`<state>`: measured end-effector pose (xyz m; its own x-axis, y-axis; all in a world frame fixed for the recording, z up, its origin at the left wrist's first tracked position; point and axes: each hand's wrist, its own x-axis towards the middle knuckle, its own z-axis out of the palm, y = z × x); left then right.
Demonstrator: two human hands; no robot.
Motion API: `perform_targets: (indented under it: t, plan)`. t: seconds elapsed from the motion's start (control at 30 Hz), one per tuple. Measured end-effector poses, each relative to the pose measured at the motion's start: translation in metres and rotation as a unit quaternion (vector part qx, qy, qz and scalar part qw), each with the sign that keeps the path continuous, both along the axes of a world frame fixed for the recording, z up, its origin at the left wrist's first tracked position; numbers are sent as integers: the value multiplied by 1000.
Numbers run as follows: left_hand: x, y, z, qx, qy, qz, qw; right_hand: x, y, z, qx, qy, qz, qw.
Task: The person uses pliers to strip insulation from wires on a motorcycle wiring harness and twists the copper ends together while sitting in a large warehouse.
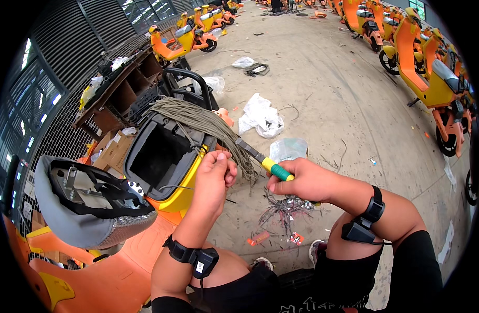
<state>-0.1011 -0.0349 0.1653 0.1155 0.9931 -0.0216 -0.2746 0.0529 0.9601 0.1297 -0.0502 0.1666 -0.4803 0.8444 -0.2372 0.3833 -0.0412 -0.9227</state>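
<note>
My right hand is wrapped round the green part of a green-and-yellow tool handle. From the handle a flat, dark metal blade points up and left, toward my left hand. My left hand is closed, thumb against curled fingers; whatever is pinched there is too small to make out. Just beyond it a thick bundle of grey-green wires drapes over the edge of an open black storage box in a yellow-and-orange scooter. The scooter's grey seat is tipped up to the left.
Cut wire scraps lie heaped on the concrete floor near my feet. White plastic bags are scattered farther off. A brown shelf unit stands at the left. Rows of scooters line the right side; another scooter is parked ahead.
</note>
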Motion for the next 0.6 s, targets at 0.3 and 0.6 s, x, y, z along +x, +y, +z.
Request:
perform_targets:
  t: [0.3,0.6]
  plan:
    - [5,-3,4,5,40,-10,999,0,1,-1,-4,7,14,1000]
    - [8,-8,11,8,93,-35,995,2,1,-7,-26,67,6,997]
